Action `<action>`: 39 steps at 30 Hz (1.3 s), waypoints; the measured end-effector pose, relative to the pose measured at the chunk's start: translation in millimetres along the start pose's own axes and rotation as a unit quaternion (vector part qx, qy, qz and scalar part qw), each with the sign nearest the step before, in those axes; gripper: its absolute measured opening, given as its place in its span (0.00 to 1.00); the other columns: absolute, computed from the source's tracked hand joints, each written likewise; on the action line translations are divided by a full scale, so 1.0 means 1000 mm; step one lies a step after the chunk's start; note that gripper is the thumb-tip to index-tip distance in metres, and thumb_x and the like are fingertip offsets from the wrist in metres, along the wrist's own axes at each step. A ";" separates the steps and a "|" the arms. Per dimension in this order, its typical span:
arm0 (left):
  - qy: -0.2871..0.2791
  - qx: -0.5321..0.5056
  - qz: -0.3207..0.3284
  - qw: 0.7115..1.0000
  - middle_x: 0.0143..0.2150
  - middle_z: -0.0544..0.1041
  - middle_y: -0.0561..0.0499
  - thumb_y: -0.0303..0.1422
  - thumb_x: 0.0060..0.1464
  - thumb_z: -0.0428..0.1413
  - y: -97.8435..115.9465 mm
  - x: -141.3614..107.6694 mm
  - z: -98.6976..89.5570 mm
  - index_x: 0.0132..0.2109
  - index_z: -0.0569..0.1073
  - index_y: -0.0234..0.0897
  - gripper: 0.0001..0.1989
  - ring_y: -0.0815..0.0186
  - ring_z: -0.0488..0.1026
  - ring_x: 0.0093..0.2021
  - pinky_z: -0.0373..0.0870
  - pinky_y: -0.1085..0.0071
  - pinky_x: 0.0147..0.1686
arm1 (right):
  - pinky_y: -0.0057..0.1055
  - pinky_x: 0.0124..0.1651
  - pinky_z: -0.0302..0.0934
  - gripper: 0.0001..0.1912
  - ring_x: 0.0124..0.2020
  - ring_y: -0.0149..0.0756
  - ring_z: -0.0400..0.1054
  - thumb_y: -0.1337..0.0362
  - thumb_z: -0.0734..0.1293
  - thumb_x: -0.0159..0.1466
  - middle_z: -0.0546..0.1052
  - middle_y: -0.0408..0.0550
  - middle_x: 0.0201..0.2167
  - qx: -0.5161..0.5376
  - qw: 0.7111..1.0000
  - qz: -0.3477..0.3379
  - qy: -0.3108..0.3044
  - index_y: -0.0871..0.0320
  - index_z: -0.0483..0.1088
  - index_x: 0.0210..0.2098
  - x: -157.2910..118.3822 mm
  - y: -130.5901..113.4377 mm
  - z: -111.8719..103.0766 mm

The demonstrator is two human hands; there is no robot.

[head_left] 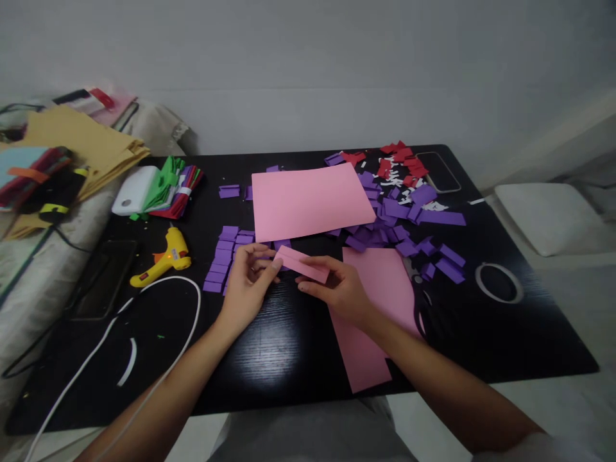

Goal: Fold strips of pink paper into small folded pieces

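Observation:
Between both hands, above the black table, is a small folded strip of pink paper with a crease along its length. My left hand pinches its left end between thumb and fingers. At the other end, my right hand grips the strip with thumb and fingertips. A large pink sheet lies just beyond the hands, over some purple pieces. Under my right forearm rests another cut pink sheet, with black-handled scissors partly over its right edge.
Folded purple paper pieces lie in rows at left, and loose purple ones are heaped at right near red scraps. A yellow glue gun trails a white cable. A tape roll sits at right.

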State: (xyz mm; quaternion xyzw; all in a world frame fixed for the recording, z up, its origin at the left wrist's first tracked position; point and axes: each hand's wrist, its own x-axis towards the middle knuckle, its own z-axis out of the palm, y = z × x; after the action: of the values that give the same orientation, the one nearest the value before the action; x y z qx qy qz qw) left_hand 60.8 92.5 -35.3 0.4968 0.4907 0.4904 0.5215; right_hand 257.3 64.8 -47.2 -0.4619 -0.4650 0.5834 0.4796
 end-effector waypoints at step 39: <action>-0.194 0.048 -0.055 0.978 0.28 0.78 0.52 0.43 0.64 0.60 0.006 -0.007 0.000 0.39 0.75 0.34 0.15 0.70 0.75 0.27 0.75 0.74 0.30 | 0.31 0.37 0.75 0.14 0.30 0.32 0.77 0.58 0.80 0.56 0.81 0.44 0.31 0.044 0.999 0.013 -0.030 0.57 0.77 0.36 0.002 0.005 0.002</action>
State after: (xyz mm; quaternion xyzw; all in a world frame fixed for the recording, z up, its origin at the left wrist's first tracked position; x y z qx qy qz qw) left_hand 60.1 85.5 -29.5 0.5793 0.4294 0.3313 0.6085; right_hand 253.9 66.5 -52.4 -0.4291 -0.4468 0.6231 0.4774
